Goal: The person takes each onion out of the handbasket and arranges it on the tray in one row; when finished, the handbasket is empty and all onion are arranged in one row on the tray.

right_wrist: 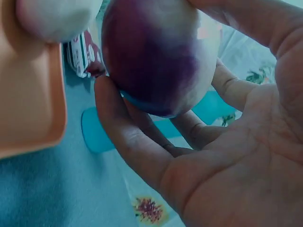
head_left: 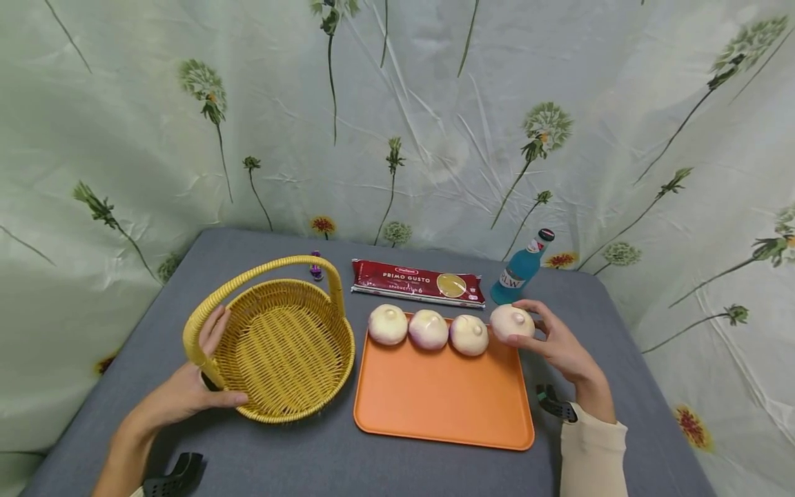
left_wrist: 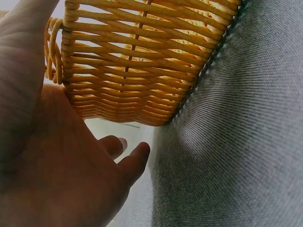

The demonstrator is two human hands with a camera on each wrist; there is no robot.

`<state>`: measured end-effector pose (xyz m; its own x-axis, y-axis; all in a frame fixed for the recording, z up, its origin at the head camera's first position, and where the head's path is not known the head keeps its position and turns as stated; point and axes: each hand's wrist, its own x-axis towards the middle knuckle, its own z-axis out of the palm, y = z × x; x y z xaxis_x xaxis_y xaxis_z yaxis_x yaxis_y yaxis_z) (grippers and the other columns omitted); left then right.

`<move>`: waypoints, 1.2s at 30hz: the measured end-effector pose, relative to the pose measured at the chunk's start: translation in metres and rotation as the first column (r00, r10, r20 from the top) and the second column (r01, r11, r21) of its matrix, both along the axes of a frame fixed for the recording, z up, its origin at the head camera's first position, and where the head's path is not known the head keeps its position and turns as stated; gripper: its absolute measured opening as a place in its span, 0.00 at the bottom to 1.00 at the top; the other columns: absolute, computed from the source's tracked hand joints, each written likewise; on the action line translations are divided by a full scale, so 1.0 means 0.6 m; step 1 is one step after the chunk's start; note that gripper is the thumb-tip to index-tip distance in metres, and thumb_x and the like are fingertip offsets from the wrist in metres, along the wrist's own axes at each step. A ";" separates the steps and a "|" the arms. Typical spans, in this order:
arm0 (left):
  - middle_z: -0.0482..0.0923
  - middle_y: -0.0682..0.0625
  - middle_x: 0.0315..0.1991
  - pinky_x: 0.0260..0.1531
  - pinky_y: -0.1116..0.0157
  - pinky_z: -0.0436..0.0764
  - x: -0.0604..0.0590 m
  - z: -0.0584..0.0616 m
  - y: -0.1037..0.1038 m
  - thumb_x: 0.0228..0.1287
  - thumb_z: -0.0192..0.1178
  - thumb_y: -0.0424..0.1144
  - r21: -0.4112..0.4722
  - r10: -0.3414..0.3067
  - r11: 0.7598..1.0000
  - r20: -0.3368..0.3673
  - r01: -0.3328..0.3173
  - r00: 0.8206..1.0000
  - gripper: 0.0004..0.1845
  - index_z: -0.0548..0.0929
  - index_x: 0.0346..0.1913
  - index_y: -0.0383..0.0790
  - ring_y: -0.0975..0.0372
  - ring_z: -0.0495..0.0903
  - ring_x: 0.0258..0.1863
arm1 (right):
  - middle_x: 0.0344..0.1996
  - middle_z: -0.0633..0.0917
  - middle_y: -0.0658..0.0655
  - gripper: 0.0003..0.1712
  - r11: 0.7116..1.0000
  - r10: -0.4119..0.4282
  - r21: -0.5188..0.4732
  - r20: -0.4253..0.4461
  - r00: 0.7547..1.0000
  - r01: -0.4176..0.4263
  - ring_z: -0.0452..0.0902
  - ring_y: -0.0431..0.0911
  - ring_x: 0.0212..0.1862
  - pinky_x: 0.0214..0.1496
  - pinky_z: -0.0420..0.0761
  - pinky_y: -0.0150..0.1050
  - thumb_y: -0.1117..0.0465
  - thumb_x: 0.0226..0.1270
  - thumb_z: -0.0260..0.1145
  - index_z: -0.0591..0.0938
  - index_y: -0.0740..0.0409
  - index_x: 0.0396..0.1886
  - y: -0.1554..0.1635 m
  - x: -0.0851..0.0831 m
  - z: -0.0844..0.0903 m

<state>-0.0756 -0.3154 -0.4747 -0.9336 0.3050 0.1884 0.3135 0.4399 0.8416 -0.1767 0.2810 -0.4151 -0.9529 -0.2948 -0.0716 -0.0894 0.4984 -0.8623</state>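
Three pale, purple-tinged turnips (head_left: 428, 328) lie in a row along the far edge of an orange tray (head_left: 444, 397). A fourth turnip (head_left: 512, 322) (right_wrist: 161, 56) sits at the tray's far right corner, gripped by my right hand (head_left: 553, 338) with thumb and fingers curled round it. My left hand (head_left: 192, 386) (left_wrist: 61, 170) rests against the near left wall of a yellow wicker basket (head_left: 286, 345) (left_wrist: 137, 66), thumb along the front and fingers up by the handle's base. The basket holds nothing.
A red spaghetti packet (head_left: 417, 281) lies behind the tray. A blue bottle (head_left: 520, 270) stands behind the right hand. A small purple object (head_left: 316, 266) sits behind the basket. The grey table (head_left: 310, 462) is backed by a floral cloth.
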 end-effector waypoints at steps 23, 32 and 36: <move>0.17 0.51 0.80 0.57 0.88 0.42 0.000 0.000 0.001 0.43 0.78 0.29 0.006 -0.004 1.000 0.004 0.004 1.000 0.74 0.29 0.81 0.46 0.71 0.22 0.76 | 0.65 0.66 0.70 0.36 0.970 -0.045 0.238 0.014 0.999 0.041 0.66 0.65 0.59 0.53 0.76 0.55 0.51 0.63 0.74 0.71 0.58 0.66 0.008 -0.009 -0.030; 0.17 0.51 0.80 0.58 0.88 0.42 0.000 0.000 0.001 0.43 0.78 0.28 0.017 -0.009 1.000 0.003 0.009 1.000 0.74 0.28 0.81 0.45 0.70 0.22 0.76 | 0.63 0.71 0.70 0.34 0.972 -0.023 0.232 0.011 1.000 0.020 0.70 0.62 0.55 0.50 0.77 0.52 0.54 0.63 0.74 0.72 0.60 0.65 -0.001 -0.009 -0.033; 0.17 0.49 0.80 0.58 0.88 0.42 0.000 0.000 0.001 0.43 0.78 0.28 0.012 -0.008 1.000 -0.003 0.008 1.000 0.74 0.29 0.81 0.45 0.70 0.21 0.76 | 0.63 0.70 0.70 0.34 0.972 -0.019 0.235 0.016 1.000 0.014 0.68 0.63 0.58 0.54 0.76 0.57 0.55 0.63 0.74 0.72 0.60 0.66 -0.001 -0.010 -0.031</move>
